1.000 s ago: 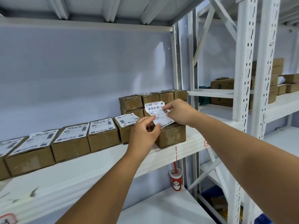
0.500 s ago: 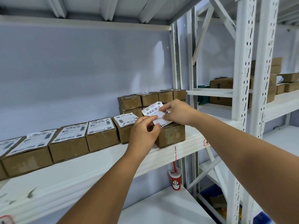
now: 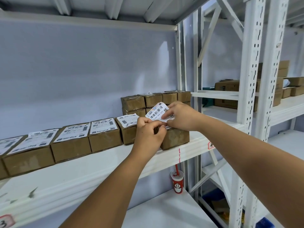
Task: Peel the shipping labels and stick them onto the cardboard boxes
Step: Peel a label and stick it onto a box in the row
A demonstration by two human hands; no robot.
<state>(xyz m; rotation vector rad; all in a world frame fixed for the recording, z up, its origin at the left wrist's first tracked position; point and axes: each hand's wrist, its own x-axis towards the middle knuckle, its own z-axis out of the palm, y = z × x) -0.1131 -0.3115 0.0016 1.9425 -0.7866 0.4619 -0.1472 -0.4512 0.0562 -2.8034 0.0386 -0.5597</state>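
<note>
A white shipping label (image 3: 157,111) with barcodes is held up, curled, just above a small brown cardboard box (image 3: 176,139) at the right end of a row on the white shelf (image 3: 98,163). My left hand (image 3: 148,133) pinches the label's lower left edge. My right hand (image 3: 179,116) grips its right side with a fingertip on the printed face. The top of that box is mostly hidden by my hands. To its left, several boxes (image 3: 103,134) in the row carry labels on their tops.
Behind the row, several unlabelled boxes (image 3: 148,100) are stacked two high against the wall. White perforated rack uprights (image 3: 251,96) stand at right, with larger cartons (image 3: 230,94) on the neighbouring shelf. A red paper cup with a straw (image 3: 177,182) stands on the lower shelf.
The label has curled and tilted upward, its upper end lifting. My hands have drawn closer together on it, still above the same box.
</note>
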